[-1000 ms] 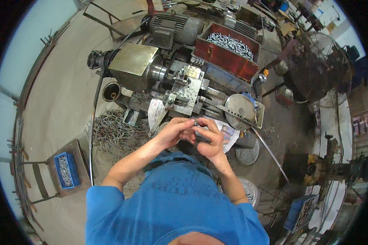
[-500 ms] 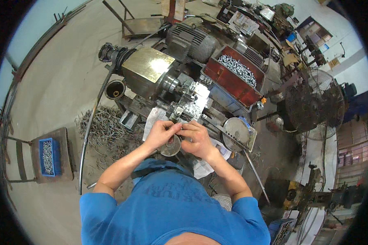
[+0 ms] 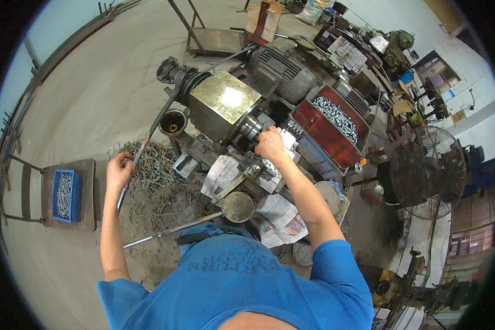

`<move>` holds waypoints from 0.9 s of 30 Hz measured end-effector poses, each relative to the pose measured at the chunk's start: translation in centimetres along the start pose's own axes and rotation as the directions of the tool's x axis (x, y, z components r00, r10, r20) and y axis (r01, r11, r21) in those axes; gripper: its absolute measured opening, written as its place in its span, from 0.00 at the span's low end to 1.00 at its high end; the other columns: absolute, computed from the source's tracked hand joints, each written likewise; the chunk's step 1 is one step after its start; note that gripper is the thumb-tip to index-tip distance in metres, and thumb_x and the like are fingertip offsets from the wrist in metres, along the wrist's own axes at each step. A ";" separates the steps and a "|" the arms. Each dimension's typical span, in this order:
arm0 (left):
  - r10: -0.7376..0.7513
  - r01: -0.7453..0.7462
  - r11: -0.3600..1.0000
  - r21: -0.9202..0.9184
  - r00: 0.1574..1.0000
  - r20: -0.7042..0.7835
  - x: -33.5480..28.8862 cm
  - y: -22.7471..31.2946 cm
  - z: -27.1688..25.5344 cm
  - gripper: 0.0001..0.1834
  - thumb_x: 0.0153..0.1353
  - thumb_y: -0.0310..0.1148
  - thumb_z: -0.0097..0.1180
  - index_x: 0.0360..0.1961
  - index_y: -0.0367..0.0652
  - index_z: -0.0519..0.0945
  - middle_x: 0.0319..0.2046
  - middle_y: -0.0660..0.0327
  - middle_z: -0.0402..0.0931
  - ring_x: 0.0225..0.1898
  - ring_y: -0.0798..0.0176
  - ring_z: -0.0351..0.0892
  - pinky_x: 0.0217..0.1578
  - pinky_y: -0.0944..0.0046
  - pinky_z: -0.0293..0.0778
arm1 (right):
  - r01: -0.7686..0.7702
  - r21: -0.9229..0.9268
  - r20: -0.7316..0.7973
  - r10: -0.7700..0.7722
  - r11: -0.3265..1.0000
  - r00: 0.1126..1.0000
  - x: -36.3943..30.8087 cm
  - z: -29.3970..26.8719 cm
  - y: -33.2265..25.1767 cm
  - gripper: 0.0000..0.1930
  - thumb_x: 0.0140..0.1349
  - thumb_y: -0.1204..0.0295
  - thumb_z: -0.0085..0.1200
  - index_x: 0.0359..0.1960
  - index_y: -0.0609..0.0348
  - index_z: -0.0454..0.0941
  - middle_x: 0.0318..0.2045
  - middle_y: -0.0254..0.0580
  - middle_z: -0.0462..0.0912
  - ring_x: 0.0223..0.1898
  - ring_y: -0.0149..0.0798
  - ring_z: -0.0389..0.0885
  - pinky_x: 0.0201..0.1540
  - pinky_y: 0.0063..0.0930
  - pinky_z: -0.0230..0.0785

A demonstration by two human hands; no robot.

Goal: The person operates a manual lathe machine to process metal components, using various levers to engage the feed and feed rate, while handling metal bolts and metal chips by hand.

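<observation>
My right hand (image 3: 270, 144) is at the chuck (image 3: 251, 128) of a small lathe. Its fingers are closed and pointed toward the chuck's face; whatever they pinch is hidden. On the left, my left hand (image 3: 119, 171) is raised beside a long metal bar (image 3: 153, 131) that slants down from the machine. The fingers of that hand are curled, with something small and dark among them that I cannot make out. Behind the chuck is the headstock with a shiny brass-coloured cover (image 3: 224, 94). A round metal disc (image 3: 238, 207) lies below, close to my body.
A red bin of metal parts (image 3: 335, 118) stands right of the lathe. Metal shavings (image 3: 151, 165) heap on the floor. A blue crate of parts (image 3: 66, 195) sits on a chair at left. Newspaper (image 3: 280, 220), another rod (image 3: 173, 230) and a large fan (image 3: 426, 170) are around.
My hands have parted from the front of the lathe. The right hand went forward to the chuck, the left hand out left to the long bar. The view has shifted slightly.
</observation>
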State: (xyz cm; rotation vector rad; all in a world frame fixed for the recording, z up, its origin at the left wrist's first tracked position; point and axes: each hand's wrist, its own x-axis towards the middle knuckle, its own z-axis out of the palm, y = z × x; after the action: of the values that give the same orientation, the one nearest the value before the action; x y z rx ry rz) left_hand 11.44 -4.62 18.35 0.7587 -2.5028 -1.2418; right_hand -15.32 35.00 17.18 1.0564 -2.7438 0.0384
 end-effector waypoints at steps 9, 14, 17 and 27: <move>-0.026 -0.027 0.866 0.499 0.995 0.099 0.3 -2.4 2.0 0.23 0.47 0.42 0.59 0.43 0.43 0.73 0.28 0.48 0.77 0.34 0.45 0.76 0.35 0.50 0.71 | -0.019 0.241 -0.003 0.020 0.970 1.000 0.0 0.0 0.2 0.13 0.31 0.69 0.53 0.21 0.61 0.80 0.25 0.47 0.76 0.35 0.49 0.72 0.41 0.36 0.67; -0.020 -0.049 0.767 0.640 0.995 0.100 3.9 -5.8 3.7 0.14 0.43 0.29 0.52 0.35 0.41 0.75 0.26 0.46 0.76 0.32 0.43 0.76 0.35 0.48 0.72 | -0.040 0.250 0.007 0.039 0.968 0.999 0.1 -0.5 0.0 0.13 0.31 0.69 0.53 0.22 0.61 0.80 0.26 0.48 0.77 0.38 0.50 0.73 0.42 0.37 0.68; 0.079 -0.135 0.641 0.755 0.991 0.111 8.0 -8.6 0.6 0.09 0.41 0.28 0.54 0.28 0.43 0.76 0.24 0.50 0.77 0.30 0.48 0.78 0.32 0.51 0.74 | -0.075 0.248 0.055 0.063 0.966 0.996 0.1 -0.6 0.3 0.13 0.31 0.69 0.53 0.22 0.63 0.80 0.26 0.48 0.77 0.40 0.50 0.73 0.43 0.38 0.69; 0.193 -0.245 0.425 0.871 0.965 0.177 17.7 -12.6 -5.1 0.10 0.46 0.27 0.51 0.33 0.43 0.74 0.26 0.52 0.77 0.29 0.49 0.77 0.31 0.53 0.73 | -0.149 0.111 0.206 0.124 0.983 0.971 0.3 -3.1 -1.4 0.18 0.31 0.70 0.53 0.30 0.62 0.79 0.37 0.47 0.77 0.44 0.50 0.71 0.47 0.37 0.67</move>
State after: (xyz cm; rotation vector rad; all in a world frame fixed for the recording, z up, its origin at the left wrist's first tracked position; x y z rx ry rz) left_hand 3.20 -24.08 11.30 0.5068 -3.0806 0.3032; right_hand -14.04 34.10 20.20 0.9458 -3.0273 0.1347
